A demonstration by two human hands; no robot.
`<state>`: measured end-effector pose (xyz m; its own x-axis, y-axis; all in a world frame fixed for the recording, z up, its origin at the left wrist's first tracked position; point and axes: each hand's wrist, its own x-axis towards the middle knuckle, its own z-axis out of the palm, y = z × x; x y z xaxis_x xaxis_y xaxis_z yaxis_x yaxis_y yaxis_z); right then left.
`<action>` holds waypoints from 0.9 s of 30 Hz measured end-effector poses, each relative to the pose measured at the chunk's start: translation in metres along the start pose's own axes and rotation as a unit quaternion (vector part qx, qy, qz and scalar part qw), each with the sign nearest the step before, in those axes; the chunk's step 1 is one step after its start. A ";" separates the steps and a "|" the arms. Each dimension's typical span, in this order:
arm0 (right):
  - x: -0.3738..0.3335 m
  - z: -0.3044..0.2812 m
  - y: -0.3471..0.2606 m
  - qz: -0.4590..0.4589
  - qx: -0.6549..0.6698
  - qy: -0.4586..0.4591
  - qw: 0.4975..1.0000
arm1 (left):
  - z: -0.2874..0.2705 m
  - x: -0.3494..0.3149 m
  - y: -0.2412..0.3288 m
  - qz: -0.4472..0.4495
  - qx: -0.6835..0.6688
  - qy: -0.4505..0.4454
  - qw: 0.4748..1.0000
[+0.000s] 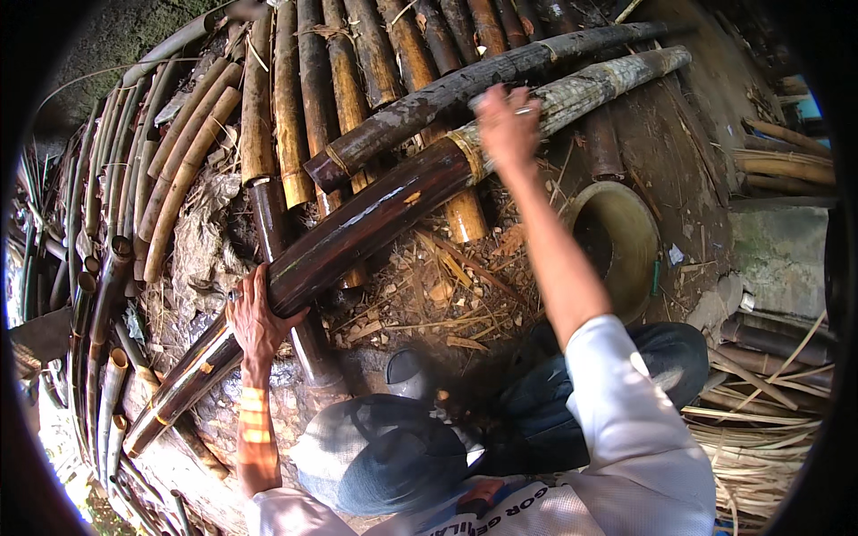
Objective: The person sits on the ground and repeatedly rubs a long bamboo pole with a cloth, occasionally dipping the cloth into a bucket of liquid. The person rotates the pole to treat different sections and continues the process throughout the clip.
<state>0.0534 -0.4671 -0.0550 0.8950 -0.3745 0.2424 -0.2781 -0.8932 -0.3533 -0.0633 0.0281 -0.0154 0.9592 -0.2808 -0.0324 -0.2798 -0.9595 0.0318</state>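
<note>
A long, thick bamboo pole point(384, 210) slants across the picture from lower left to upper right. Its lower part is dark, wet and shiny, while the far part is whitish and streaked. My left hand point(257, 319) grips the dark part, fingers over the top and thumb along the right side. Over the whitish part, near a joint, is my right hand point(509, 129), with a ring on one finger. Motion smears its fingers, and whether anything lies under them is hidden. A second dark pole point(429, 103) lies just beyond, roughly parallel.
Several brown bamboo poles point(344, 71) lie side by side at the back, and more bamboo lengths point(192, 161) are stacked at left. A round basin point(626, 246) stands right of my forearm. Split strips point(760, 456) are heaped at lower right; shavings point(447, 295) litter the ground.
</note>
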 end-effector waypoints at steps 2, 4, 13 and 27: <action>-0.072 0.021 -0.089 -0.071 -0.008 0.007 0.997 | 0.000 -0.003 -0.001 -0.004 0.005 0.011 1.000; -0.134 0.021 -0.166 -0.155 0.111 -0.131 0.973 | -0.001 -0.013 0.000 -0.009 0.010 0.014 1.000; 0.036 -0.025 0.073 0.008 -0.117 0.000 0.993 | 0.008 -0.014 0.022 -0.018 0.018 0.059 0.998; 0.016 -0.026 0.070 -0.003 -0.052 0.092 0.994 | 0.006 -0.035 0.028 -0.003 -0.001 0.085 0.996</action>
<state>0.0395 -0.5422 -0.0518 0.8204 -0.3997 0.4089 -0.3162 -0.9129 -0.2580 -0.1052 0.0114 -0.0198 0.9540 -0.2667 0.1372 -0.2737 -0.9612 0.0349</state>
